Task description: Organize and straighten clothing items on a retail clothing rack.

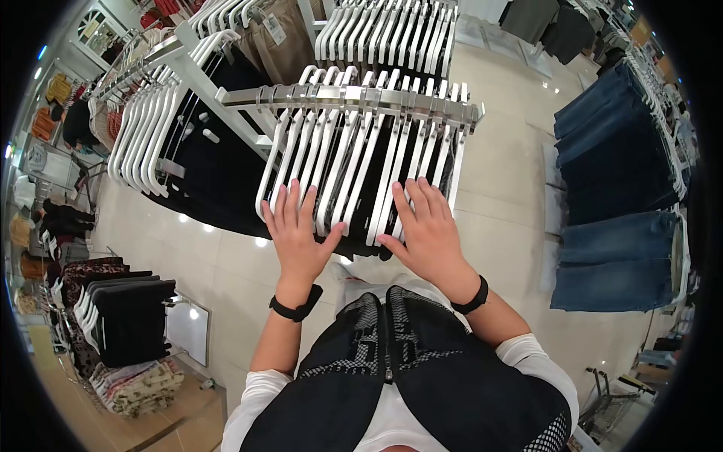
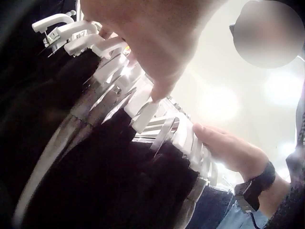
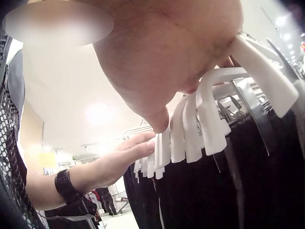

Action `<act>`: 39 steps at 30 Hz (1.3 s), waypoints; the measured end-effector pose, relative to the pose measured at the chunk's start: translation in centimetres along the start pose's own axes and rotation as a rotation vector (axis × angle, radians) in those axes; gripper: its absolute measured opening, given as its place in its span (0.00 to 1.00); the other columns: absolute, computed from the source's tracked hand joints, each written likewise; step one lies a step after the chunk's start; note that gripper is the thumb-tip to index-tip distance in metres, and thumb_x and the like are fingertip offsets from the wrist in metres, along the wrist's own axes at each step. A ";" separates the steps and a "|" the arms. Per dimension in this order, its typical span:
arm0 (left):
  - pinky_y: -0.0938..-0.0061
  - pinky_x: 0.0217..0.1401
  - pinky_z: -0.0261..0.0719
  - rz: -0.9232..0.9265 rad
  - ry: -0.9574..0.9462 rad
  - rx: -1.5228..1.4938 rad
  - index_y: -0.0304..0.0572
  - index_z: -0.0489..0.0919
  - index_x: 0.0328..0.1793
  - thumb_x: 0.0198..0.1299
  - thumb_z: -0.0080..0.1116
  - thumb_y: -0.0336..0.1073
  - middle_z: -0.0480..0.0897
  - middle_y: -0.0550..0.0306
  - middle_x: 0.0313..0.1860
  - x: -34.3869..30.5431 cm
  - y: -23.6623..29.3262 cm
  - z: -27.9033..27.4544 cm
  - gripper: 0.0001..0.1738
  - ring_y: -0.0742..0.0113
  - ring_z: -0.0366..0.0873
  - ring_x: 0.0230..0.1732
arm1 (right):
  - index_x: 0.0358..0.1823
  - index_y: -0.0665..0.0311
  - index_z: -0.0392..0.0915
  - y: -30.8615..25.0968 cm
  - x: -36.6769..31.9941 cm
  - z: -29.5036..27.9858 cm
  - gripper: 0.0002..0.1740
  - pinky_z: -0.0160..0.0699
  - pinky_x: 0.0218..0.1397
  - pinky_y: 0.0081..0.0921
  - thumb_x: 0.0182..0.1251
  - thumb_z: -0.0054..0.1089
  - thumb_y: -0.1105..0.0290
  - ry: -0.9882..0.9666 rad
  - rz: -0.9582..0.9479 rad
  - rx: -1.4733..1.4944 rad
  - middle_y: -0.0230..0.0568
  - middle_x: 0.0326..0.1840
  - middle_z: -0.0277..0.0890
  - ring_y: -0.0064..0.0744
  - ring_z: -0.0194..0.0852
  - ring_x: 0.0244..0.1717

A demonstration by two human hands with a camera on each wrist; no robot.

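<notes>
White hangers (image 1: 343, 166) hang in a row from a metal rail (image 1: 346, 96), with dark trousers (image 2: 90, 167) below them. My left hand (image 1: 296, 239) rests on the left part of the row, fingers spread and nearly straight, thumb toward the middle. On the right part lies my right hand (image 1: 431, 239), its fingers extended forward and its thumb pointing inward. A gap with black cloth shows between the hangers under the two hands. In the right wrist view, the right thumb touches the curved ends of the hangers (image 3: 190, 129). Both wrists carry black bands.
More white hangers (image 1: 143, 132) with black garments hang at the left, and another row (image 1: 384, 34) stands behind. Blue jeans (image 1: 614, 252) hang along the right side. A low wooden table (image 1: 181, 422) at the lower left bears folded clothes (image 1: 139, 388). Pale tiled floor (image 1: 501, 188) runs between the racks.
</notes>
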State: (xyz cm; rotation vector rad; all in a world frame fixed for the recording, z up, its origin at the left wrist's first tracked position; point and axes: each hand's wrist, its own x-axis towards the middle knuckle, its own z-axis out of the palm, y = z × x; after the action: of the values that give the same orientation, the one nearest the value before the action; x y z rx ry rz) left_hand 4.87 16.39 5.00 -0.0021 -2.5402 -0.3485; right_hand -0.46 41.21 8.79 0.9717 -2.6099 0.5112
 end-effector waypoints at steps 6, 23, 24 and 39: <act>0.36 0.87 0.36 -0.007 -0.007 -0.013 0.46 0.72 0.80 0.58 0.72 0.52 0.67 0.44 0.83 0.0 0.1 0.0 0.44 0.41 0.55 0.86 | 0.76 0.70 0.67 -0.2 0.2 0.0 0.48 0.59 0.81 0.54 0.62 0.72 0.46 0.002 -0.005 -0.014 0.58 0.73 0.68 0.60 0.62 0.76; 0.32 0.85 0.44 0.277 -0.106 -0.187 0.49 0.79 0.74 0.57 0.72 0.50 0.75 0.52 0.77 3.1 -0.1 -1.0 0.37 0.44 0.64 0.80 | 0.78 0.60 0.70 -3.1 1.1 -0.3 0.47 0.59 0.82 0.55 0.57 0.76 0.52 0.006 0.200 0.006 0.51 0.75 0.68 0.58 0.61 0.79; 0.33 0.85 0.45 0.297 -0.105 -0.269 0.50 0.79 0.74 0.57 0.73 0.51 0.75 0.53 0.76 3.4 0.2 -1.4 0.38 0.46 0.65 0.80 | 0.78 0.59 0.70 -3.4 1.1 -0.3 0.47 0.59 0.83 0.55 0.57 0.77 0.53 0.007 0.220 0.005 0.50 0.76 0.68 0.58 0.61 0.80; 0.41 0.83 0.55 0.503 -0.191 -0.427 0.49 0.80 0.72 0.55 0.76 0.45 0.76 0.52 0.74 4.0 0.0 -1.2 0.36 0.50 0.70 0.75 | 0.76 0.57 0.72 -7.4 0.2 -1.6 0.41 0.55 0.87 0.50 0.57 0.74 0.69 -0.049 0.404 0.001 0.47 0.81 0.67 0.47 0.61 0.83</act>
State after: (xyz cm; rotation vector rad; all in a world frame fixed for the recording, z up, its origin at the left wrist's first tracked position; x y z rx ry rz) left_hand 2.15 15.76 8.09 -0.8519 -2.4822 -0.6984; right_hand 4.63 36.57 11.86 0.4561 -2.8599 0.5872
